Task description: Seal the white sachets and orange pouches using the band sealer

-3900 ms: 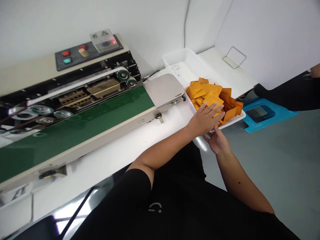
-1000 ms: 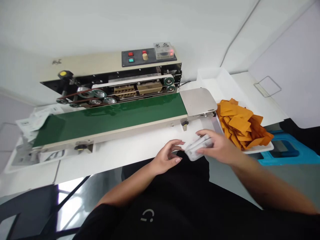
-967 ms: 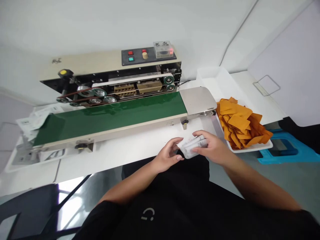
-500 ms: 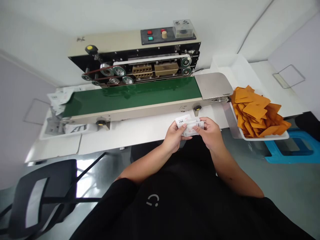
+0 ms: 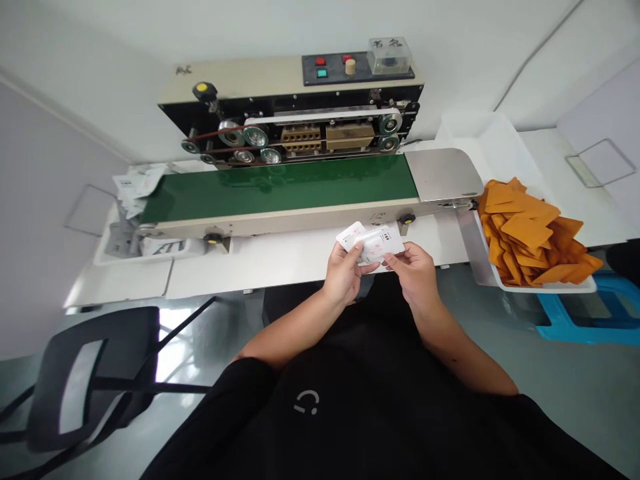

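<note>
White printed sachets (image 5: 376,243), overlapping each other, are held between my two hands in front of the conveyor. My left hand (image 5: 343,272) pinches their left part with the thumb on top and fingers underneath. At the lower right edge, my right hand (image 5: 413,269) grips them between thumb and fingers. Small black and red print shows on the upper sachets. How many there are, I cannot tell. Just beyond lies the green conveyor belt (image 5: 280,190) of a band sealing machine (image 5: 240,80).
To the right, a white bin (image 5: 475,250) is heaped with orange packets (image 5: 535,230). White sachets (image 5: 137,187) lie at the belt's left end, above another white bin (image 5: 200,249). A black chair (image 5: 125,347) stands at left, a blue stool (image 5: 565,327) at right.
The sachets have fanned further apart, with one now sticking out to the left. My right hand has shifted to their lower right edge. The camera view has swung slightly left.
</note>
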`<state>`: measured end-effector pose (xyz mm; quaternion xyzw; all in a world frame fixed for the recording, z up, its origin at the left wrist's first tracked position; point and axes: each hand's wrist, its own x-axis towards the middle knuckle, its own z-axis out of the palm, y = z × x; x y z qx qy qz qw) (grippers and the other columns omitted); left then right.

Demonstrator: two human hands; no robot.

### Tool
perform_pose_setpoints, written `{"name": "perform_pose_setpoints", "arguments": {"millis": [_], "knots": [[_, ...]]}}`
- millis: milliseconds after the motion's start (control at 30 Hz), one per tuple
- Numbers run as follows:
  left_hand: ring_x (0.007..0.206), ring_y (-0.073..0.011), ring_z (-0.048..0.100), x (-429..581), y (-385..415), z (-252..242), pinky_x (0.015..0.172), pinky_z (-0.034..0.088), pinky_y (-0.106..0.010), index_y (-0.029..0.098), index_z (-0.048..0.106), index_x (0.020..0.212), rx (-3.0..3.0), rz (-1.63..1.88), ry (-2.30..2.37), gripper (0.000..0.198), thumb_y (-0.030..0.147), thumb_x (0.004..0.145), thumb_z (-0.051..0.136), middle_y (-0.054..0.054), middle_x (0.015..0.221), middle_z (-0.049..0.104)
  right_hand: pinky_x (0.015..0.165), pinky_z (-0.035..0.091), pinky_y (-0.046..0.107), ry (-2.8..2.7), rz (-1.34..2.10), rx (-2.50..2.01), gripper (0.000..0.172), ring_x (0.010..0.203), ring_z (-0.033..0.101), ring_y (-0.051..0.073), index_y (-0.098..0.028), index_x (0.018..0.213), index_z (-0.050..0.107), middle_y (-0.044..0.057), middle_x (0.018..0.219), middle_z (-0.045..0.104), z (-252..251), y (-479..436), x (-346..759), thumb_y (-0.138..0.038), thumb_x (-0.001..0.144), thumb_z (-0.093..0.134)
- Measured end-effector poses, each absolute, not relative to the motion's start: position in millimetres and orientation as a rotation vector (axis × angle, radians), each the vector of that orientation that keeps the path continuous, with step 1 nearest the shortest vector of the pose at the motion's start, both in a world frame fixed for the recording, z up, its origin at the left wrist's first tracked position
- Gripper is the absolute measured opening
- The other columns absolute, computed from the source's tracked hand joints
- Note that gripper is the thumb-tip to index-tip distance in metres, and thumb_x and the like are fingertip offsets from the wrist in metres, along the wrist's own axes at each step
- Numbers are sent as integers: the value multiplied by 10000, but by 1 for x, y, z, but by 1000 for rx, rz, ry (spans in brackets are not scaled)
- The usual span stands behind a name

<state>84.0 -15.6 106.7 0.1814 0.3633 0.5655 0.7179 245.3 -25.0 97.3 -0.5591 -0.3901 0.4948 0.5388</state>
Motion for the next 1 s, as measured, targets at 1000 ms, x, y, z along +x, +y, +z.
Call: {"name": "perform_pose_setpoints", "arguments": {"millis": [1000], "knots": [[850,-222,812,41,-21,76,613,702,-293,164,649,1215,367,1044,803,533,472,859,899,-79,1045,798,487,549,192,-781,1331,-1209,243,622,626,95,-246,1066,681,15,940,732,178,101,316,-211,868,817]]}}
